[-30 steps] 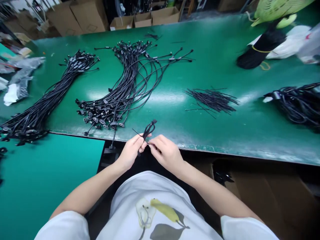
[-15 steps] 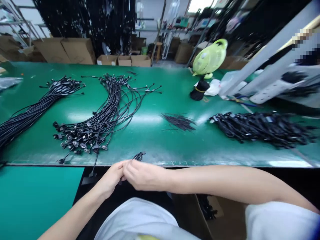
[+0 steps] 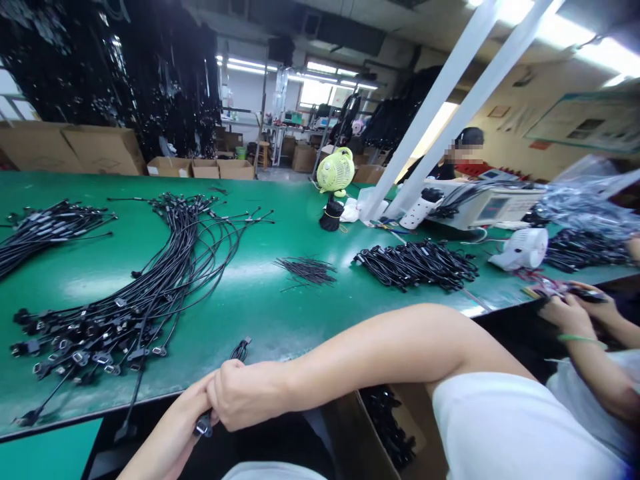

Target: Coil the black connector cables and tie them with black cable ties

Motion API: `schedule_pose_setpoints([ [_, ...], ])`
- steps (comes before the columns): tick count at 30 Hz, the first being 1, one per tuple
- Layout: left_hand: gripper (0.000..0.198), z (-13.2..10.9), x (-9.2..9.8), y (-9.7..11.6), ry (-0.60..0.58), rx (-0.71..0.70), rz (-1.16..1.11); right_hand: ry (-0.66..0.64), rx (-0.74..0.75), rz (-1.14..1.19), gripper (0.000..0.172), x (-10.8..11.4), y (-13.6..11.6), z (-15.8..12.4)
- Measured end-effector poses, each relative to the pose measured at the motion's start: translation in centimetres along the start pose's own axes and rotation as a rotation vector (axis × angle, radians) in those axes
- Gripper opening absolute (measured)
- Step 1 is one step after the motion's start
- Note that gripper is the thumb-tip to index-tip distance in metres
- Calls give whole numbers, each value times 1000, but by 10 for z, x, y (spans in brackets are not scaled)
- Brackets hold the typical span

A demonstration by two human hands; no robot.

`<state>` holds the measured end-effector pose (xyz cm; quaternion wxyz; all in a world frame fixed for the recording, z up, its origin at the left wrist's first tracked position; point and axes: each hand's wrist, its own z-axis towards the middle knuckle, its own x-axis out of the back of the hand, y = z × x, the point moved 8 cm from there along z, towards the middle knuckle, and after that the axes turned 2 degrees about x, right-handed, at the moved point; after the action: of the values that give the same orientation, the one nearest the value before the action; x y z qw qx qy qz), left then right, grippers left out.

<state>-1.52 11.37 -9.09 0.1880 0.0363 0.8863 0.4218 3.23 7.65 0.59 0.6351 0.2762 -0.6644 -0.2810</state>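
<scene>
A coiled black cable (image 3: 241,349) pokes out above my closed hands at the table's front edge, and its connector end (image 3: 203,425) shows below them. My left hand (image 3: 193,407) grips the bundle from the left, its fingers partly hidden. My right hand (image 3: 245,395) is closed over the same bundle, knuckles up, pressed against the left; whether a tie is between its fingers is hidden. Left of my hands lies a spread of loose black cables (image 3: 175,267) with connector ends toward me. Thin black cable ties (image 3: 307,270) lie in a small pile beyond my hands.
Tied cable bundles (image 3: 417,263) lie in a row at right. Another cable bunch (image 3: 50,230) is far left. A green fan (image 3: 336,170), a white fan (image 3: 523,250) and metal posts (image 3: 430,113) stand on the table. At right, a co-worker's hands (image 3: 570,310) are busy. An open box (image 3: 390,427) sits below.
My view has turned right and up, bringing co-workers and the white fan into sight. Both hands stay together on the cable, and its connector end now shows beneath them.
</scene>
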Motion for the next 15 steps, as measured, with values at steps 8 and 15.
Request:
schedule_pose_setpoints([
  [8,46,18,17,8,156,-195,-219,-173,-519,624,17,-42,37,-7],
  [15,43,-16,33,63,330,-621,288,62,-1075,1483,24,-77,41,-24],
])
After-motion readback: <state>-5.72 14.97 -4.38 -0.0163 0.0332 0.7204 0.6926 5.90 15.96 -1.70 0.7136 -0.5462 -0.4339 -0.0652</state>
